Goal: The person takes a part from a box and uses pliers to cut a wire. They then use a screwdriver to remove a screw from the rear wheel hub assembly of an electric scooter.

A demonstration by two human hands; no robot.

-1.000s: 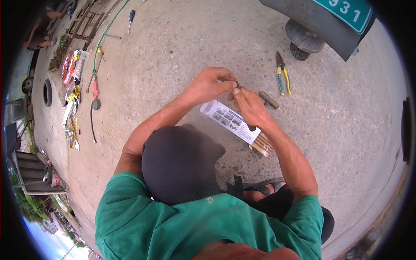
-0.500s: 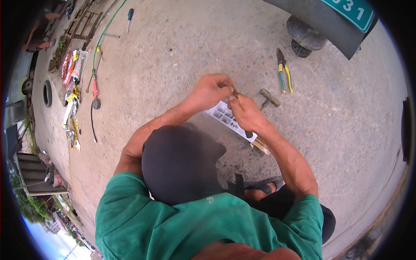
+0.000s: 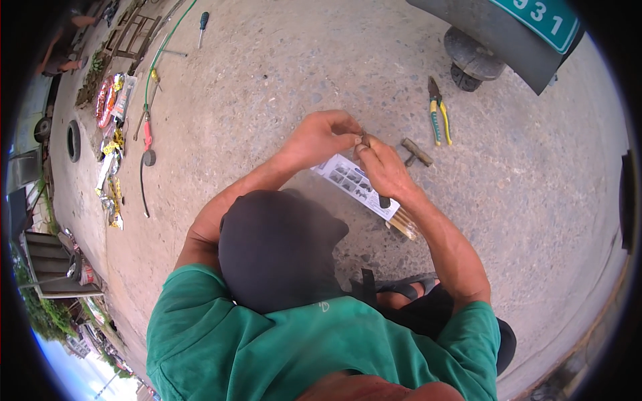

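Clock centred on the hands. Concrete ground ran under everything. 1 person, green shirt at 6, 1 dark cap at 7. 1 dark curved panel at 2, 1 teal plate on it. 1 green hose at 10, red fitting at 9. 1 black tyre far out at 9. Torn packaging at 9, pieces overlapping, count unclear.

1 white printed packet lay on the ground at 6; brown strips showed at its 5 o'clock end, several, too bunched to count. 2 hands: left hand at 9, right hand at 5, fingertips meeting. 1 pair of pliers, green and yellow grips, at 2. 1 screwdriver, dark handle up at 10. 1 T-handled tool, worn brown grip, just beside the right hand at 3.

Left fingers pinched 1 small dark piece right at clock centre: brownish, narrow, mostly hidden by fingertips. Right fingers were curled round 1 dark handle; its blunt black end stuck out below the palm at 5. Couldn't tell whether piece and handle were joined.
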